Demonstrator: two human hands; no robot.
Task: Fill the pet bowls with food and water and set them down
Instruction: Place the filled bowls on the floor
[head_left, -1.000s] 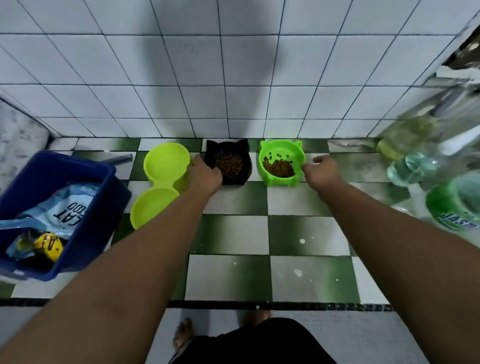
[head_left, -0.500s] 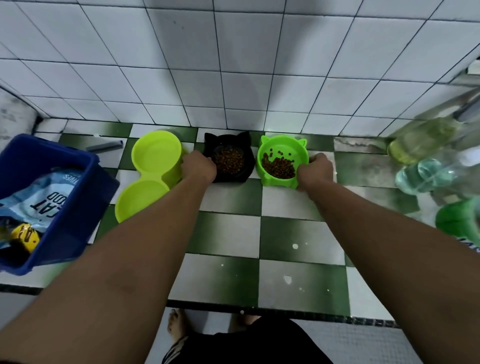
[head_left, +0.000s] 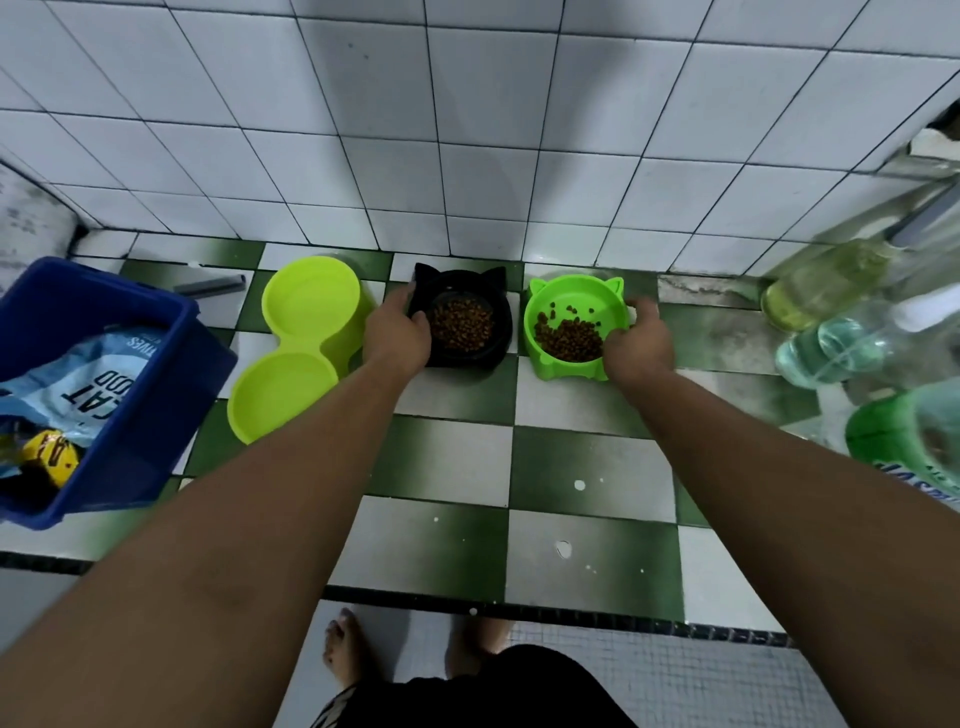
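Note:
Two cat-eared bowls of brown kibble stand side by side on the green-and-white checkered counter by the tiled wall. My left hand (head_left: 397, 332) grips the left rim of the black bowl (head_left: 498, 332). My right hand (head_left: 636, 345) grips the right rim of the green bowl (head_left: 540, 312), thumb over the edge. A lime double bowl (head_left: 291, 353) lies empty to the left of the black bowl, touching my left wrist area.
A blue bin (head_left: 135, 415) with a cat food bag (head_left: 88, 384) sits at the left. Clear and green bottles (head_left: 852, 343) crowd the right side. A small grey bar (head_left: 208, 286) lies by the wall. The counter edge runs near my feet.
Both hands have closed onto the bowl rims; one second ago the right hand was beside the green bowl and apart from it. The view has shifted slightly.

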